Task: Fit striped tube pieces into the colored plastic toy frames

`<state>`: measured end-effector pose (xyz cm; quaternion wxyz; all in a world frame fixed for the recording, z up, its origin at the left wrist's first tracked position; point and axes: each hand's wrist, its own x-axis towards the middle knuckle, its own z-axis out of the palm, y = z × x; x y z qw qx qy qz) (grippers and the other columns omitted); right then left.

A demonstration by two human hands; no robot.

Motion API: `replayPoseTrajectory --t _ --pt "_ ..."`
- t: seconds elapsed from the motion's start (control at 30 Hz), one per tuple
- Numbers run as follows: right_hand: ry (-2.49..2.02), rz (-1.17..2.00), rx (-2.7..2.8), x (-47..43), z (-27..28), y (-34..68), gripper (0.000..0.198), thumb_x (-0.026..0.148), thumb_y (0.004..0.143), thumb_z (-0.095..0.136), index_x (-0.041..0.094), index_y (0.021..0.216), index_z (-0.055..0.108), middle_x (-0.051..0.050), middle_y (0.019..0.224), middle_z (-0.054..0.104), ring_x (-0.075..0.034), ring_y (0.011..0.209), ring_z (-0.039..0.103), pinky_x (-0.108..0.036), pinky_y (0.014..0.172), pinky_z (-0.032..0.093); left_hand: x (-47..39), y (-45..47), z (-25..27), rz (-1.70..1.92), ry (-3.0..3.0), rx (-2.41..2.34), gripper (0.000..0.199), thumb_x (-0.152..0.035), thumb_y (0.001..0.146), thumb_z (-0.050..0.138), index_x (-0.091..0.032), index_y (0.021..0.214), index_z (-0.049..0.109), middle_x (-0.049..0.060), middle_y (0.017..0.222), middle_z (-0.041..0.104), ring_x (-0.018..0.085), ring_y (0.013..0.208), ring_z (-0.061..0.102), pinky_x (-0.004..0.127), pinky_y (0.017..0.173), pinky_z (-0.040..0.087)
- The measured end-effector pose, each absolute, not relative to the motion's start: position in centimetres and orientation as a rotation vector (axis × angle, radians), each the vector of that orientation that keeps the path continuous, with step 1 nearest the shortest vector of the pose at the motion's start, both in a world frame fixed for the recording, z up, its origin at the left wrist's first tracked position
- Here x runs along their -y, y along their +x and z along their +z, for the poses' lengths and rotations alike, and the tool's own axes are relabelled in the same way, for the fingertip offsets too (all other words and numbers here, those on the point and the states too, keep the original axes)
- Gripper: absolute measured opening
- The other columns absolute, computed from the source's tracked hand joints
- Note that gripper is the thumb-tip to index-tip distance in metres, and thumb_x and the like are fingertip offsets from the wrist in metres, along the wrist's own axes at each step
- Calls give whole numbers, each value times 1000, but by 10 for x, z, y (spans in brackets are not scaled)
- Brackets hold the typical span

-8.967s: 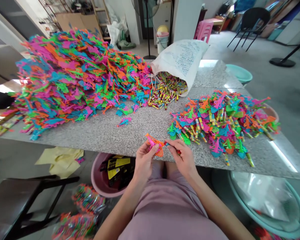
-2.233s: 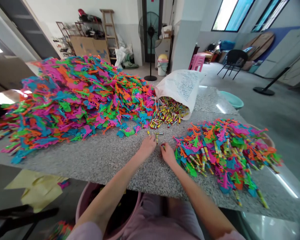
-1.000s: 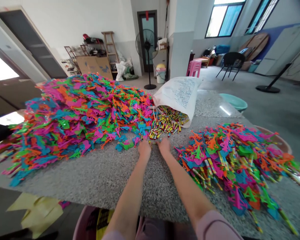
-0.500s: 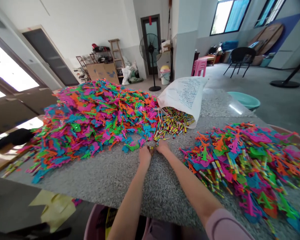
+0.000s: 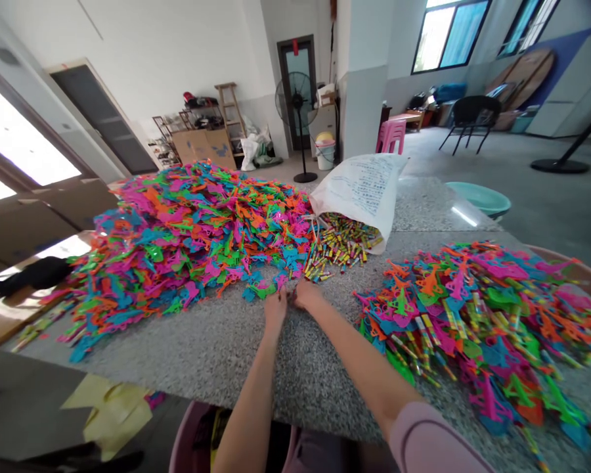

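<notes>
My left hand [image 5: 276,306] is closed at the front edge of a large heap of bright plastic pieces [image 5: 192,236] in pink, blue, green and orange. Beside it, almost touching, my right hand [image 5: 307,296] is closed too, its fingertips turned toward the left. What either hand holds is too small and too covered to make out. Just beyond the fingers lie small yellow-and-red printed tubes [image 5: 332,253], spilling from the mouth of a white sack [image 5: 362,187]. On the right, plastic pieces joined with tubes form a second pile [image 5: 477,315].
Everything lies on a speckled grey stone table [image 5: 211,358]. Below its near edge is a pink tub [image 5: 184,437]; a green basin [image 5: 480,197] stands beyond the right side. Farther back are a standing fan [image 5: 298,102], pink stools [image 5: 391,135] and a black chair [image 5: 470,115].
Both hands have shifted a little to the left, toward the plastic heap. A yellowish tube that showed between the fingers is no longer visible. A green piece now shows at the right pile's near edge.
</notes>
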<state>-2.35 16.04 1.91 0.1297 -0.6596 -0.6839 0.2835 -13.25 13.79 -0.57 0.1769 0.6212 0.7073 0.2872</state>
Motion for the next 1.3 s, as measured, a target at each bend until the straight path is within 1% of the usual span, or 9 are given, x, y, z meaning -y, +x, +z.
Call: replayPoseTrajectory --t 0.1,0.2,0.33,0.5,0.7,0.9,1.03,1.2,1.3 --pt "-1868 781 1907 -150 16 -27 32 23 82 60 14 112 58 -18 105 67 -25 102 64 -31 84 46 -138 -125 -4 869 1770 -1892 43 -30 97 29 -15 106 68 11 107 71 19 103 65 31 88 49" --pt "-1830 764 1813 -134 6 -20 36 27 87 52 14 121 50 -14 99 69 -22 93 66 -28 77 47 -126 -112 0 973 1788 -1789 47 -31 98 22 -15 125 57 10 128 61 15 119 56 30 100 43" --pt "-1679 755 1617 -116 -13 -5 56 29 86 50 14 136 32 -7 100 68 -15 86 64 -22 75 47 -99 -98 -1 1125 1892 -1504 47 -40 97 27 -19 127 56 8 134 56 17 125 50 34 107 38" --pt "-1573 834 1424 -109 -31 -2 61 27 82 51 17 140 33 -5 92 69 -18 78 63 -26 70 46 -78 -95 -18 1214 1924 -1434 42 -37 96 35 -20 129 55 10 140 49 18 131 43 38 113 32" --pt "-1413 791 1457 -102 -34 -6 67 24 81 52 17 143 29 -5 95 69 -19 74 63 -27 66 46 -79 -99 -12 1397 1950 -1402 29 -34 91 50 -21 109 67 9 115 65 20 112 58 40 102 44" --pt "-1384 663 1665 -98 -35 -7 55 21 85 47 16 139 38 -8 96 69 -21 90 62 -35 89 41 -76 -92 -12 1385 1916 -1499 28 -34 90 49 -21 98 72 9 108 68 21 102 63 42 97 48" --pt "-1469 718 1520 -94 -35 -9 50 25 84 49 17 133 45 -6 91 69 -20 81 62 -30 77 44 -74 -106 -11 1327 1860 -1483 33 -36 92 45 -21 111 67 9 119 65 21 114 59 41 102 43" --pt "-1479 695 1466 -96 -36 -3 36 16 67 58 19 103 59 -4 86 66 -20 81 60 -30 76 44 -115 -158 6 1286 1336 -2344 52 -48 82 56 -13 119 55 20 118 61 30 115 55 47 97 42" --pt "-1444 712 1520 -94 -34 -1 32 15 61 59 20 93 60 -3 82 65 -20 77 59 -30 74 44 -144 -177 14 1072 1119 -2587 60 -49 67 71 -7 107 56 28 116 58 41 115 52 57 95 37"
